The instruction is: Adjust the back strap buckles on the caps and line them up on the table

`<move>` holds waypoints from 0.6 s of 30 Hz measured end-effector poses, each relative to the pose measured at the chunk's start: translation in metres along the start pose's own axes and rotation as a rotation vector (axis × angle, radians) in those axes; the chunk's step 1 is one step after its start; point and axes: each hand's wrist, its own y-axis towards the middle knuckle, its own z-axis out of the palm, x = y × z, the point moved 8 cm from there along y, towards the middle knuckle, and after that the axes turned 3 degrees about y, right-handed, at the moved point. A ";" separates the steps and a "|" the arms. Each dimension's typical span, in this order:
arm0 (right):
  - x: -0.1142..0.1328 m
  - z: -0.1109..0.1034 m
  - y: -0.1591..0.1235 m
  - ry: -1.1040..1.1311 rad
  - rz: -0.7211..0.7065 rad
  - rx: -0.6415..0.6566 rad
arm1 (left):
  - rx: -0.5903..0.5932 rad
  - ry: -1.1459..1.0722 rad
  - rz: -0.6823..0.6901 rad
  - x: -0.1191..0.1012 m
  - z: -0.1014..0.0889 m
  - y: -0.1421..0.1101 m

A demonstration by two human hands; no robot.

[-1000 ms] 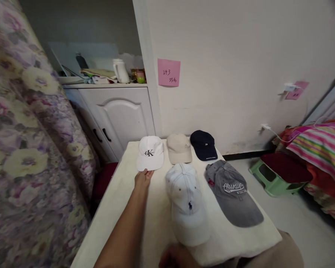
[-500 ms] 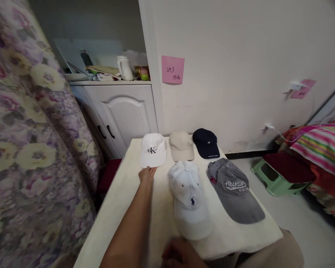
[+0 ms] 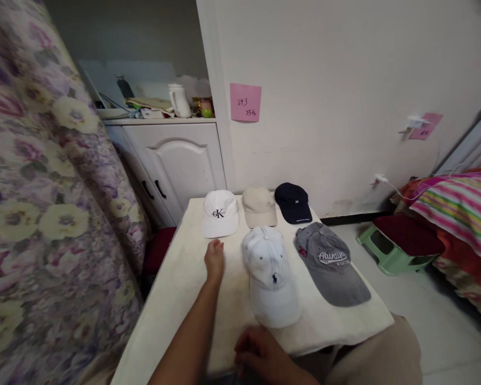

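My left hand (image 3: 215, 260) is just in front of the brim of a white cap (image 3: 220, 215) with black letters, apart from it. Its fingers are curled together around nothing. Near the table's front edge, my right hand (image 3: 257, 350) is loosely closed and a little blurred, with nothing seen in it. Beyond it lies a pale blue cap (image 3: 269, 270) with a small dark emblem, brim toward me. To the right of that is a grey cap (image 3: 332, 264) with white lettering. A beige cap (image 3: 260, 207) and a navy cap (image 3: 292, 203) complete the back row beside the white one.
The caps lie on a cloth-covered table (image 3: 180, 299) against the wall. A floral curtain (image 3: 64, 224) hangs at the left, near a white cabinet (image 3: 180, 166). At the right, a green stool (image 3: 385, 251) stands by a bed with striped bedding (image 3: 460, 203).
My left hand has let go of the white cap's brim and drawn back slightly toward me. The right hand stays low at the front edge. The view has shifted a little.
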 end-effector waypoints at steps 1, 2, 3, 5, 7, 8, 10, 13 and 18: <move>0.002 0.000 -0.001 -0.006 -0.002 -0.005 | 0.018 0.053 0.065 -0.005 0.002 -0.006; 0.003 0.000 -0.001 -0.015 -0.002 -0.005 | 0.039 0.105 0.126 -0.010 0.006 -0.011; 0.003 0.000 -0.002 -0.024 -0.003 -0.003 | 0.059 0.157 0.180 -0.015 0.010 -0.015; 0.003 0.000 -0.002 -0.036 -0.004 0.003 | 0.087 0.258 0.265 -0.021 0.018 -0.021; 0.001 0.000 -0.002 -0.037 -0.004 0.004 | 0.098 0.359 0.321 -0.023 0.026 -0.023; 0.000 -0.001 -0.001 -0.032 -0.005 -0.001 | 0.094 0.408 0.340 -0.023 0.029 -0.023; -0.003 -0.002 0.000 -0.019 -0.007 -0.002 | 0.076 0.503 0.366 -0.021 0.033 -0.022; -0.005 -0.002 0.001 -0.006 -0.006 0.016 | 0.053 0.632 0.395 -0.017 0.036 -0.020; -0.007 -0.002 0.002 0.006 -0.004 0.031 | 0.045 0.827 0.449 -0.017 0.039 -0.021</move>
